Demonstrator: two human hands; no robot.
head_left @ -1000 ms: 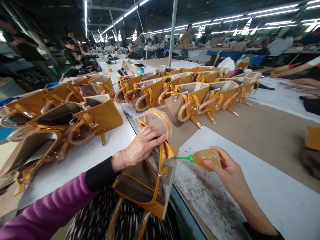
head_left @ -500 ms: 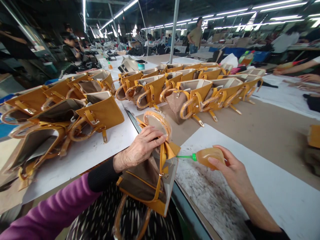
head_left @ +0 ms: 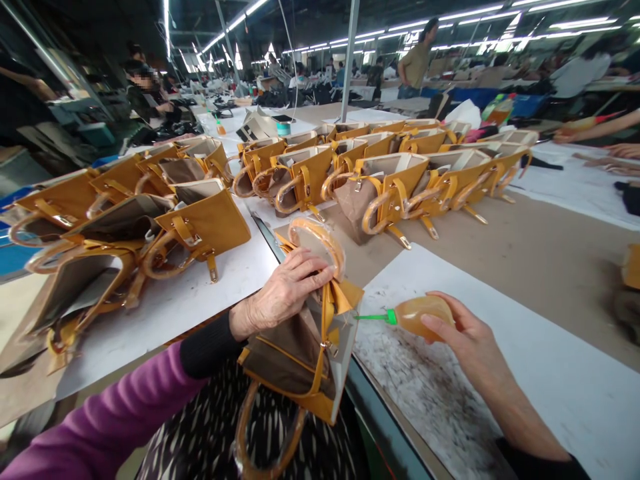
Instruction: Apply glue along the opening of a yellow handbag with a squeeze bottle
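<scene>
A mustard-yellow handbag point(head_left: 295, 363) with a brown lining rests tilted over my lap at the table edge. My left hand point(head_left: 287, 293) is closed on its upper end, just below a plastic-wrapped handle point(head_left: 333, 250); the other wrapped handle hangs down over the patterned clothing. In my right hand point(head_left: 463, 333) is a soft squeeze bottle point(head_left: 423, 317) of amber liquid with a green cap and long thin green nozzle. The nozzle points left, its tip at or very near the bag's pale edge; contact is hard to make out.
Rows of similar yellow handbags point(head_left: 395, 183) stand across the table, with more grouped at the left point(head_left: 210, 223). Stained white paper point(head_left: 425, 387) lies under the bottle. A metal pole point(head_left: 350, 60) rises behind. Another person's arm point(head_left: 605, 127) reaches in at far right.
The squeeze bottle and my right hand have shifted very slightly right and down in view. Both hands keep their hold. A standing person in the background has moved right.
</scene>
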